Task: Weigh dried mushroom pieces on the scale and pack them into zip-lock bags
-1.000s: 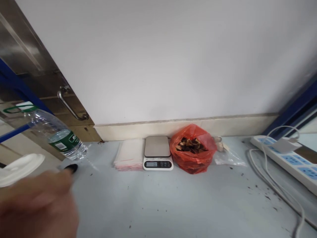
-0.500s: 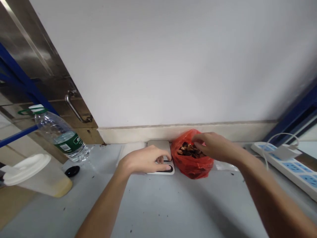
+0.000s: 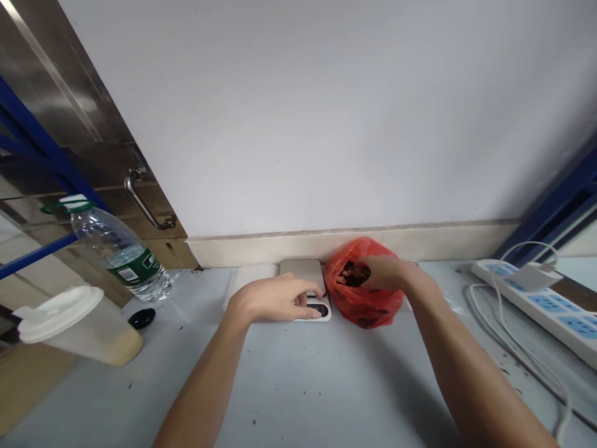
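Note:
My left hand [image 3: 275, 298] rests over a small flat digital scale [image 3: 301, 269], thumb and forefinger apart at its front panel. Its other fingers are partly hidden. My right hand [image 3: 385, 272] reaches into a red plastic bag [image 3: 368, 311] standing just right of the scale. Inside the bag lie dark brown, dried-looking pieces [image 3: 351, 274], whose kind I cannot make out. The bag's wall and its contents hide my right fingertips.
At left stand a water bottle [image 3: 133, 267], a lidded cup [image 3: 88, 330] and a black round lid [image 3: 142, 318]. A white power strip [image 3: 550, 311] with a cable [image 3: 508, 342] lies right. Behind everything rises a white wall [image 3: 298, 124]. Dark crumbs dot the grey table [image 3: 289, 386].
My right hand has moved down and deeper into the red bag, and its fingers have gone out of sight. My left hand stays at the scale, uncovering more of its display.

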{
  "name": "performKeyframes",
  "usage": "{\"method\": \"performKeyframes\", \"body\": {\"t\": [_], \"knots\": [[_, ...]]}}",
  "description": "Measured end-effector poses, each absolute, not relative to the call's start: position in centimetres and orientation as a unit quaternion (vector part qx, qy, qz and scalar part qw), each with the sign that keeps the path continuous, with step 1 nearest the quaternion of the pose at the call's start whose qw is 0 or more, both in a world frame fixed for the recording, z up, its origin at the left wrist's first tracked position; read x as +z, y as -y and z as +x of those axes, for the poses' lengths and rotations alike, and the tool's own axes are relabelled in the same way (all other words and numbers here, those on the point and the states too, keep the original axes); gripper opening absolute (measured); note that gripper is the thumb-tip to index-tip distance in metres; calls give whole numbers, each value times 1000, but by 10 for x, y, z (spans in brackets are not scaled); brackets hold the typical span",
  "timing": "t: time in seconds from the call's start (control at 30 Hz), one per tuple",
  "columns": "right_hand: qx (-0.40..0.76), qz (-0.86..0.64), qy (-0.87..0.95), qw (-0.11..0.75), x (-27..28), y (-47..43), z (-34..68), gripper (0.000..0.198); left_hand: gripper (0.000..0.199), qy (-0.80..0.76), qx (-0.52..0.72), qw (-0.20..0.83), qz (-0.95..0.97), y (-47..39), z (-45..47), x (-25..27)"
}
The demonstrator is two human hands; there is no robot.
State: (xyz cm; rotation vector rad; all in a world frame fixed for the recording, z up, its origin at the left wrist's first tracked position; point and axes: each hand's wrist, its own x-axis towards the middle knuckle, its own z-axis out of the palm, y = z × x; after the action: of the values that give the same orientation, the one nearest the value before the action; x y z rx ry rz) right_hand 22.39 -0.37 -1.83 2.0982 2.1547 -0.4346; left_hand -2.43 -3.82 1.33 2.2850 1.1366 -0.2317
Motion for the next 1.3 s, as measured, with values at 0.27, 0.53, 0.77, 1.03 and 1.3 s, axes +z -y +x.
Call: {"method": "performKeyframes", "body": {"t": [0.27,0.53,0.77,1.03,1.3], "knots": [[-149,694,-701,73,-14,8,220,34,48,-429,-97,272,856,40,-27,14],[-146,689,-707,54,-16,1,221,27,49,-486,-104,264,826,47,-28,27],[-176,682,-710,-4,-12,4,225,35,49,-467,-110,263,837,45,-33,26],[-154,670,-718,-104,9,11,240,21,51,-472,-103,291,826,37,-47,22],[-325,506,-732,-320,8,9,190,16,43,-518,-86,247,814,20,-67,18]]}}
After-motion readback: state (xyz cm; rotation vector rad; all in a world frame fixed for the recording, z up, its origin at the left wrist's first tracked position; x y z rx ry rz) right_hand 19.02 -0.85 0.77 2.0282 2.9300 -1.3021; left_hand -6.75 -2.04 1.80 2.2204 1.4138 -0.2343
